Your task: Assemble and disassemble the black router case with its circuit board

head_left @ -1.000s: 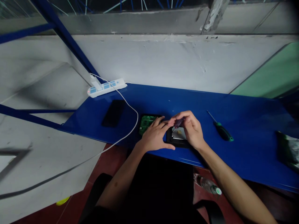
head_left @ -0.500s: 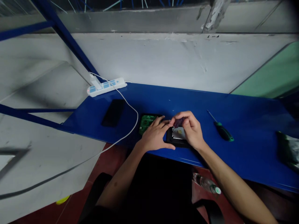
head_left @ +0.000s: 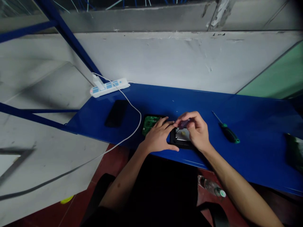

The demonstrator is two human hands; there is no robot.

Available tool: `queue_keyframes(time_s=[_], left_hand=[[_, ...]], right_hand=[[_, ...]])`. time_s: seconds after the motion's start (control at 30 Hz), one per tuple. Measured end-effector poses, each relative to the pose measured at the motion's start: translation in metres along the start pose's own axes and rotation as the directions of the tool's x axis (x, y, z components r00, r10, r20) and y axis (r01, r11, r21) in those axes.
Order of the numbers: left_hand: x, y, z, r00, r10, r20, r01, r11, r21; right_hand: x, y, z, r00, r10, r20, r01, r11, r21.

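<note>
My left hand (head_left: 159,135) lies with its fingers spread, across the gap between a green circuit board (head_left: 148,123) and a black casing (head_left: 174,140). Its fingertips rest near the casing's upper left corner. Inside the casing sits a silvery plate (head_left: 182,136) with a small yellowish patch. Above that plate, my right hand (head_left: 199,132) is closed around a small screwdriver with a dark purple handle (head_left: 184,123). Its thin shaft slants down to the plate's upper left corner; the exact contact point is too small to make out. The circuit board lies in a dark frame, partly covered by my left fingers.
On the blue table (head_left: 201,101), a green and black screwdriver (head_left: 229,132) lies at right. A black flat object (head_left: 115,113) and a white power strip (head_left: 110,87) are at left, with a white cable (head_left: 140,118) looping nearby. A plastic bottle (head_left: 211,186) is below the table edge.
The whole view has shifted slightly. My right hand and the purple screwdriver have turned a little, baring the shaft more. My left hand stays in place by the casing.
</note>
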State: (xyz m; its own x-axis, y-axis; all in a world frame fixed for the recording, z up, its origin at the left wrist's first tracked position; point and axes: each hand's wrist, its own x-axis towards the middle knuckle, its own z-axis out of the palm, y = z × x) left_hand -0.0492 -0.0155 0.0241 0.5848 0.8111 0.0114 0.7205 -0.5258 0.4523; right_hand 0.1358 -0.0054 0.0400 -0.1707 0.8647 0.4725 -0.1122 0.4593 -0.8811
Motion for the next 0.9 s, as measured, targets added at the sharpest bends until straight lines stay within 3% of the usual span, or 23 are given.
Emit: queue_keyframes(time_s=[0.3, 0.9], left_hand=[[-0.0001, 0.0003, -0.0002, 1.0, -0.006, 0.013, 0.006, 1.0, 0.002], [-0.0008, 0.0012, -0.0006, 1.0, -0.018, -0.004, 0.018, 1.0, -0.002]], right_hand=[[-0.0002, -0.0025, 0.0006, 0.999, 0.012, -0.032, -0.014, 0.996, -0.086], [-0.001, 0.0024, 0.0006, 1.0, 0.023, -0.019, -0.024, 1.0, -0.01]])
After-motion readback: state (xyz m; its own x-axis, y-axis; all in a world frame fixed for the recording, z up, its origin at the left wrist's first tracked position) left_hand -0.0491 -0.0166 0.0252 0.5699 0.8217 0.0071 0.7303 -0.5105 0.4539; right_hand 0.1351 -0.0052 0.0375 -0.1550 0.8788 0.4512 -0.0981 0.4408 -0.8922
